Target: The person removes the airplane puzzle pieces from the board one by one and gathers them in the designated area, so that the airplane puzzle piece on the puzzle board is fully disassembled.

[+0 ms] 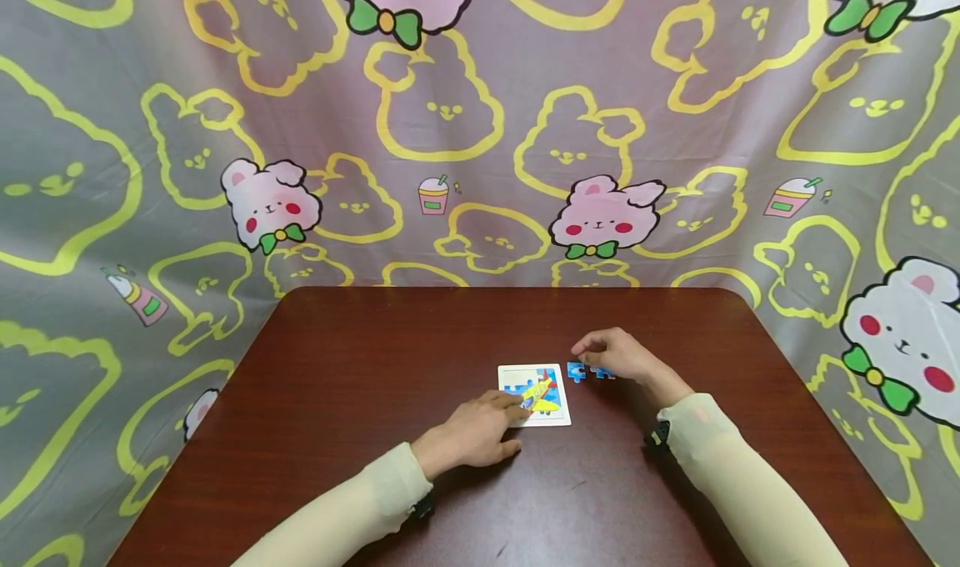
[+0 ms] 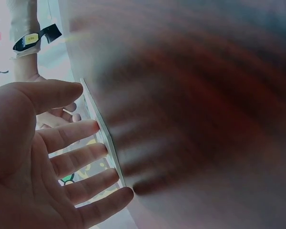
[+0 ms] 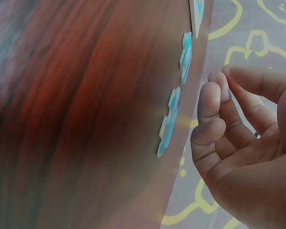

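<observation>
A square jigsaw puzzle (image 1: 551, 422) with a white frame lies on the table, showing a yellow plane on blue; its upper left has a pale unfilled patch. My left hand (image 1: 476, 430) rests its fingertips on the puzzle's left side, fingers nearly straight and spread in the left wrist view. To the right lie two loose blue puzzle pieces (image 1: 576, 372), the farther right one (image 1: 602, 374) partly covered by my right hand (image 1: 618, 355). That hand hovers above them with fingers loosely bent, thumb near the index fingertip, and nothing visible between them.
The dark brown wooden table (image 1: 375, 342) has a rounded far edge. Behind and beside it hangs a grey curtain (image 1: 480, 250) printed with cartoon bears. A dark band with a small device (image 1: 658, 434) sits on the right wrist.
</observation>
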Motion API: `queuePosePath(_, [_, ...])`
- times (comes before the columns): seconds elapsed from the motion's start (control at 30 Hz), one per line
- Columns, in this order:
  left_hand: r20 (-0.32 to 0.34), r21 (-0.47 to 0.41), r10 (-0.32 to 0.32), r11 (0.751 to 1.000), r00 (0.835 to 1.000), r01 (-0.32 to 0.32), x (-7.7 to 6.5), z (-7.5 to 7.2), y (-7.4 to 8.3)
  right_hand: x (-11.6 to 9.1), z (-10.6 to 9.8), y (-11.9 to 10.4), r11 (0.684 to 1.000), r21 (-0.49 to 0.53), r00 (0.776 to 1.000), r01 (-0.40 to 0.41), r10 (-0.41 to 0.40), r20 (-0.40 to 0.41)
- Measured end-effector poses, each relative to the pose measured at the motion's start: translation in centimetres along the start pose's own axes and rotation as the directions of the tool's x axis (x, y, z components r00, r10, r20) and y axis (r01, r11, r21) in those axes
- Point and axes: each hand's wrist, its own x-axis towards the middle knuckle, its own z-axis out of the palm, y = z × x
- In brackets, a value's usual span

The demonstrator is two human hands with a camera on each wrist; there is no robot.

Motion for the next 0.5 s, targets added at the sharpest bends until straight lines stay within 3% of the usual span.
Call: queuePosePath(0.5, [-0.001, 0.0, -0.001, 1.0, 1.0, 0.001, 0.0, 0.1, 0.1, 0.4, 2.0, -1.7, 0.999, 0.019, 0.998, 0.048, -0.048, 0.031])
